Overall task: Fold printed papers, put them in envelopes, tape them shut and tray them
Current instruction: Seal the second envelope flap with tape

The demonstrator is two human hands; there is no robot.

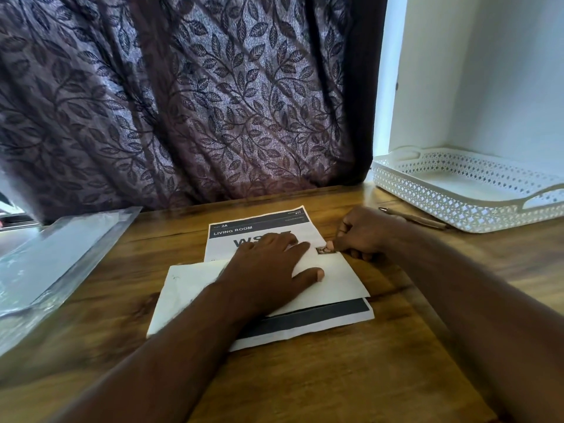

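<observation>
Wood-grain tabletop (335,377) carries everything here. A white lattice tray (457,221) sits at its far right corner against the pale wall (488,71), and a pen (415,218) lies just beside the tray's near rim, between it and the right hand (363,233). Along the left edge lies a clear plastic sleeve (55,257), slanting toward the far edge, well apart from the work. A dark leaf-patterned curtain (183,102) hangs right down to the far edge.

The printed paper (262,230) lies mid-table, slightly askew, its headed end toward the curtain and a blank white layer (341,279) lying across its near part, with a dark printed band showing below that. The left hand (268,270) lies flat on this layer, fingers straight, pressing it down. The right hand has its fingers curled, thumb and forefinger nipping the layer's far right corner.

Bare wood lies open along the near edge and toward the near right corner.
</observation>
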